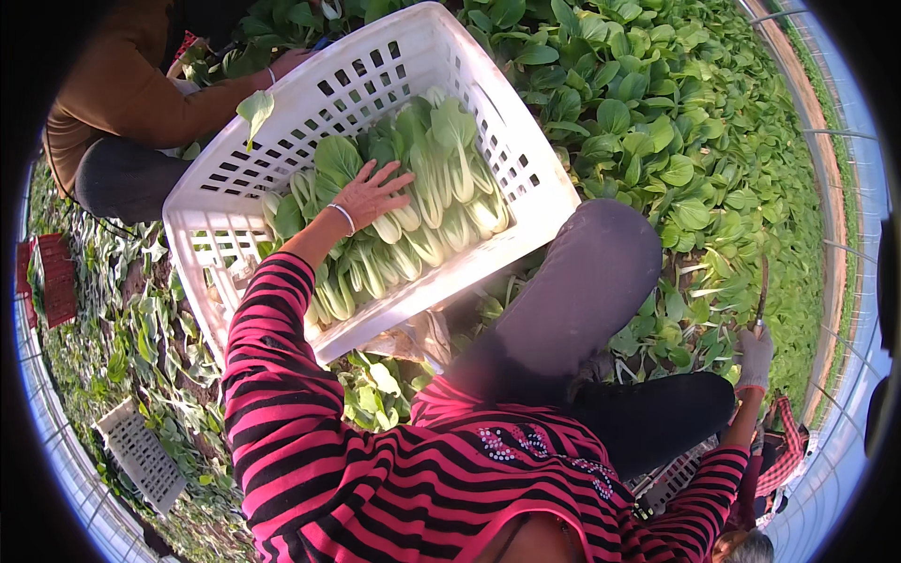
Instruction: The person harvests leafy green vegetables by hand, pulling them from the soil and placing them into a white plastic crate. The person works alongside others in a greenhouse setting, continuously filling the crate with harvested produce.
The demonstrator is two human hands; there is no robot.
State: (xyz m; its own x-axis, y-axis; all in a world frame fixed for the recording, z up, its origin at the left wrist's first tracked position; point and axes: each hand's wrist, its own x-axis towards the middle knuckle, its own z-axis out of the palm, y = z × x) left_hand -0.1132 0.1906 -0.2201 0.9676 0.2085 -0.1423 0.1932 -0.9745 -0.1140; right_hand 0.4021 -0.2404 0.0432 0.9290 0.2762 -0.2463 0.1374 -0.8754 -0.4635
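In the head view a white plastic crate (436, 285) stands before me with bunches of bok choy (440, 176) laid in it, pale stems towards me. My left hand (375, 195), a bracelet at its wrist, rests on the bok choy with its fingers spread. My right hand (756, 357) wears a light glove and is closed on the handle of a sickle or harvesting knife (764, 285), held out to the right at the edge of the standing bok choy. A loose leaf (255, 112) lies on the crate's far left rim.
Another person's arm (204, 105) reaches behind the crate. Growing bok choy (633, 105) fills the right side. At left lie a red crate (58, 280), a white crate (141, 454) and scattered leaves. Below right are another crate (672, 482) and a co-worker in checked sleeves (783, 457).
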